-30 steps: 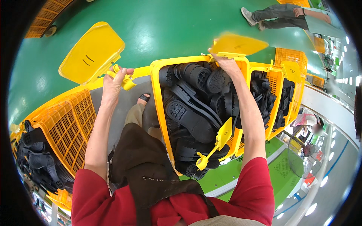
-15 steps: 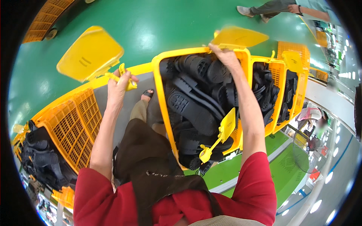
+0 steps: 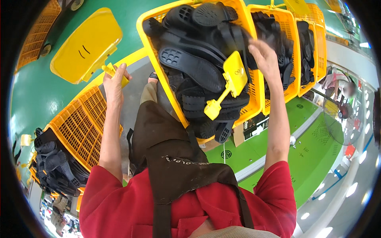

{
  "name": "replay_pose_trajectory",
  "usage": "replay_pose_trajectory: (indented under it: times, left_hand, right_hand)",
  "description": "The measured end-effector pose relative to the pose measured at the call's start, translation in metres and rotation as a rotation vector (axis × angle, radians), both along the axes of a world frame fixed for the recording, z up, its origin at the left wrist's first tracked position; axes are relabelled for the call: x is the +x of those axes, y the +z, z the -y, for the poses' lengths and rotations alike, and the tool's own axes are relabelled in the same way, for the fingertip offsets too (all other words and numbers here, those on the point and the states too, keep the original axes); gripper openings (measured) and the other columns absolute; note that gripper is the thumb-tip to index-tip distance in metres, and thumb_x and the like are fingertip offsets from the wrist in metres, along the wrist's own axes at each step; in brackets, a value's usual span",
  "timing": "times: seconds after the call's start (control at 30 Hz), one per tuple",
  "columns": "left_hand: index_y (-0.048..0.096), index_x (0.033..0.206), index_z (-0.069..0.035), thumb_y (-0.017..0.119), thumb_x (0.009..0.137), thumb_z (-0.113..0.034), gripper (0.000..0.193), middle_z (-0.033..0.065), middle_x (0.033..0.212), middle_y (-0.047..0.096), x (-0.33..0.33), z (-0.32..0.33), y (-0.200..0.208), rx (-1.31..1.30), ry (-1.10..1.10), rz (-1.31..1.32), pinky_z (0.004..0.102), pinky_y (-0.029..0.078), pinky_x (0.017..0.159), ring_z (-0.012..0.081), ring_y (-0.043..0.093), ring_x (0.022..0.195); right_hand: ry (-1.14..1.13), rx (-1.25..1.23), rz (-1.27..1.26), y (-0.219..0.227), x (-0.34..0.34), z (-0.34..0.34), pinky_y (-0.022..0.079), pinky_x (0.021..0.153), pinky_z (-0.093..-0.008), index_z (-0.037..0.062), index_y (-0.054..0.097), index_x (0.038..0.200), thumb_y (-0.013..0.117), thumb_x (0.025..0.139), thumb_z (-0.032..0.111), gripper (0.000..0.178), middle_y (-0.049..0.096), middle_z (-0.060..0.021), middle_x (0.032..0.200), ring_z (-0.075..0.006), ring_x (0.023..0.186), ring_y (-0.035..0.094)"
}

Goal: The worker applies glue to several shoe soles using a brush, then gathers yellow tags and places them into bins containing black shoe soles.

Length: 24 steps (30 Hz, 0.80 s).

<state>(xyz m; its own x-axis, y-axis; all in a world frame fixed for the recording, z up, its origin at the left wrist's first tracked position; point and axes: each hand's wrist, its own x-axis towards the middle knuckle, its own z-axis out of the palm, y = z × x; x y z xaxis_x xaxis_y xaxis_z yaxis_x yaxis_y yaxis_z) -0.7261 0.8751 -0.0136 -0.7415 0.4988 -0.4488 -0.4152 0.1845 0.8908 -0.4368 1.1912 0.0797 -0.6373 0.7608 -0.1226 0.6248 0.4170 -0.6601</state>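
Observation:
My left hand [image 3: 114,85] is closed on the clip of a yellow plastic tag [image 3: 87,45], a large rounded plate with dark marks, held up at the left. My right hand [image 3: 264,57] is over the right side of a yellow crate [image 3: 164,85], its fingers loosely bent and apart, with nothing seen in them. Black shoe soles [image 3: 191,68] fill that crate in a heap. A smaller yellow tag [image 3: 238,75] on a stem with a clip rests across the soles, left of my right hand.
More yellow crates [image 3: 291,47] of black soles stand in a row at the right. Another orange-yellow crate [image 3: 85,131] is at the left, beside more black soles [image 3: 51,162]. A green-topped table [image 3: 309,158] lies near right, with a fan [image 3: 339,115] beyond it.
My right hand has left the crate's far rim and the tag there, coming nearer over its right side. My left hand still holds its tag. The crates appear higher in view.

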Motion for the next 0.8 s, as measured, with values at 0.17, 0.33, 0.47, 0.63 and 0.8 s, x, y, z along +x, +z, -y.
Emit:
replay_pose_trajectory:
  times: [0.17,0.33,0.47,0.63,0.8]
  left_hand:
    - [0.050,0.093,-0.002,0.066,0.083,-0.022,0.028,0.0036,0.062,0.052,0.088,0.036,0.025,-0.020,-0.033,-0.035,0.0261,0.041,0.058,0.0141,0.052,0.053]
    - [0.042,0.122,0.002,0.064,0.085,-0.019,0.048,0.0041,0.066,0.054,0.172,0.079,0.077,-0.070,-0.026,0.050,0.0246,0.044,0.047,0.0124,0.052,0.051]
    - [0.050,0.115,-0.005,0.060,0.089,-0.020,0.032,0.0043,0.073,0.057,0.221,0.105,0.101,0.057,-0.061,0.207,0.0258,0.049,0.046,0.0117,0.054,0.052]
    - [0.066,0.097,-0.008,0.051,0.093,-0.038,0.034,0.0013,0.081,0.062,0.253,0.124,0.074,0.120,-0.265,-0.015,0.0385,0.039,0.092,0.0106,0.055,0.091]
    - [0.066,0.094,-0.009,0.045,0.095,-0.043,0.040,0.0001,0.085,0.063,0.267,0.142,0.107,0.080,-0.218,-0.067,0.0385,0.019,0.104,0.0105,0.052,0.095]
  right_hand:
    - [-0.124,-0.292,-0.158,0.001,0.069,0.083,0.049,0.068,-0.0239,-0.0018,0.062,0.102,0.057,0.087,0.013,0.021,0.064,-0.0061,0.079,-0.0096,0.073,0.060]
    - [-0.043,-0.481,-0.232,-0.019,0.055,0.141,0.047,0.055,-0.0234,0.0045,0.059,0.113,0.055,0.089,0.020,0.029,0.062,-0.0053,0.072,-0.0098,0.053,0.056]
    - [-0.117,-0.698,-0.218,-0.030,0.050,0.164,0.037,0.042,-0.0192,0.0055,0.058,0.117,0.053,0.092,0.033,0.037,0.055,-0.0005,0.075,-0.0079,0.047,0.049]
    - [-0.287,-0.876,-0.421,-0.066,0.066,0.156,0.044,0.060,-0.0245,0.0128,0.059,0.115,0.057,0.091,0.024,0.027,0.058,0.0015,0.094,-0.0098,0.078,0.055]
    - [-0.281,-0.784,-0.650,-0.060,0.062,0.190,0.049,0.073,-0.0299,0.0088,0.048,0.127,0.047,0.094,0.011,0.033,0.054,-0.0071,0.101,-0.0144,0.086,0.054]
